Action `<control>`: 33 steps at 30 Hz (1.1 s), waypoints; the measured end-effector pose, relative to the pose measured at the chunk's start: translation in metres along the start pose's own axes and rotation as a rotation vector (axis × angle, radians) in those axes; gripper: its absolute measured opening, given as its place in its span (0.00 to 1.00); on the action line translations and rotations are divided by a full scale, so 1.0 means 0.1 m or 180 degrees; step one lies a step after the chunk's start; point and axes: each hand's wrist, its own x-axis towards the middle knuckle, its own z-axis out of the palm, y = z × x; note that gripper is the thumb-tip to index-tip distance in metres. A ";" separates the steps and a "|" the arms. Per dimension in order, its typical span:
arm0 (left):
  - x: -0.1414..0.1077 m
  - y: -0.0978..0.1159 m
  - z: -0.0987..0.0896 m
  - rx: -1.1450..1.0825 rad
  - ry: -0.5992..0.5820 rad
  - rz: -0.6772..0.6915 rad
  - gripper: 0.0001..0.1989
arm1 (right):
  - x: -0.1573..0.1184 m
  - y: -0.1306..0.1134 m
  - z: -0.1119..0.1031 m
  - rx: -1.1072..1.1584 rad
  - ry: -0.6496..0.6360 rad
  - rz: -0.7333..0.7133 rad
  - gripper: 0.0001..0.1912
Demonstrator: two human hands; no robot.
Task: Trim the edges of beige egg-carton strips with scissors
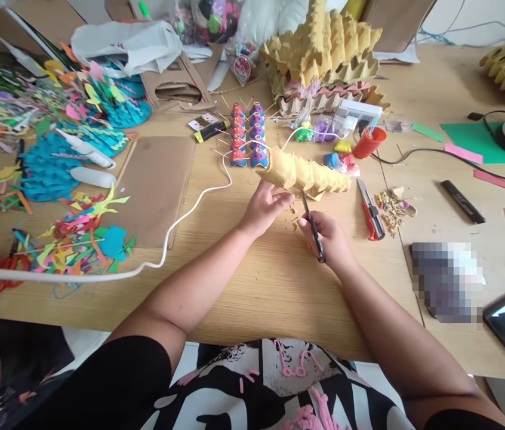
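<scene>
Scissors [311, 223] are gripped by the fingers of the right hand [330, 236], with their blades at the lower edge of a yellow egg carton strip [307, 172]. The strip is held above the worktop [252, 292] by the fingers of the left hand [261, 212]. A red cutter [371, 215] is laid to the right, just beside some scraps [394, 215].
</scene>
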 end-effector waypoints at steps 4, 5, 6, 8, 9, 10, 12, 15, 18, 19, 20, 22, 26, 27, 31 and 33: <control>-0.02 0.01 0.02 -0.0147 0.0209 -0.0096 0.32 | 0.01 0.05 -0.01 -0.0576 0.0046 -0.0181 0.30; -0.02 0.01 0.03 -0.0237 0.0297 -0.0157 0.31 | 0.01 0.05 -0.01 -0.0711 0.0072 -0.0219 0.30; -0.03 0.02 0.04 -0.0346 0.0380 -0.0229 0.30 | 0.02 0.05 -0.01 -0.0823 0.0098 -0.0243 0.30; -0.03 0.03 0.06 -0.0570 0.0521 -0.0362 0.31 | 0.02 0.05 -0.01 -0.0956 0.0143 -0.0265 0.30; -0.02 0.04 0.06 -0.0665 0.0553 -0.0423 0.32 | 0.02 0.04 -0.01 -0.0955 0.0157 -0.0271 0.30; -0.01 0.05 0.06 -0.0734 0.0563 -0.0476 0.32 | 0.01 0.03 -0.01 -0.0904 0.0144 -0.0259 0.30; 0.01 0.06 0.04 -0.0778 0.0526 -0.0551 0.33 | 0.00 0.00 -0.01 -0.0624 -0.0002 -0.0159 0.31; 0.03 0.07 0.01 -0.0808 0.0415 -0.0607 0.34 | -0.03 -0.05 -0.01 -0.0010 -0.0453 0.0064 0.34; 0.03 0.10 0.01 -0.1037 0.0278 -0.0763 0.35 | -0.05 -0.10 -0.02 0.0249 -0.0789 0.0134 0.39; 0.02 0.11 0.01 -0.1137 0.0255 -0.0818 0.35 | -0.05 -0.11 -0.02 0.0260 -0.0833 0.0140 0.40; 0.02 0.13 0.03 -0.1236 0.0254 -0.0861 0.34 | -0.05 -0.11 -0.03 0.0266 -0.0848 0.0147 0.40; 0.00 0.17 0.05 -0.1370 0.0290 -0.0914 0.31 | -0.05 -0.11 -0.04 0.0263 -0.0878 0.0150 0.40; -0.01 0.21 0.07 -0.1639 0.0337 -0.1063 0.25 | -0.04 -0.08 -0.06 0.0294 -0.0985 0.0121 0.39; -0.01 0.21 0.07 -0.1720 0.0357 -0.1113 0.23 | -0.04 -0.07 -0.06 0.0322 -0.0998 0.0116 0.39; -0.01 0.21 0.06 -0.1967 0.0361 -0.1327 0.19 | -0.06 -0.05 -0.06 0.0398 -0.1022 0.0151 0.39; -0.01 0.22 0.06 -0.1981 0.0295 -0.1345 0.18 | -0.06 -0.06 -0.05 0.0419 -0.1020 0.0182 0.39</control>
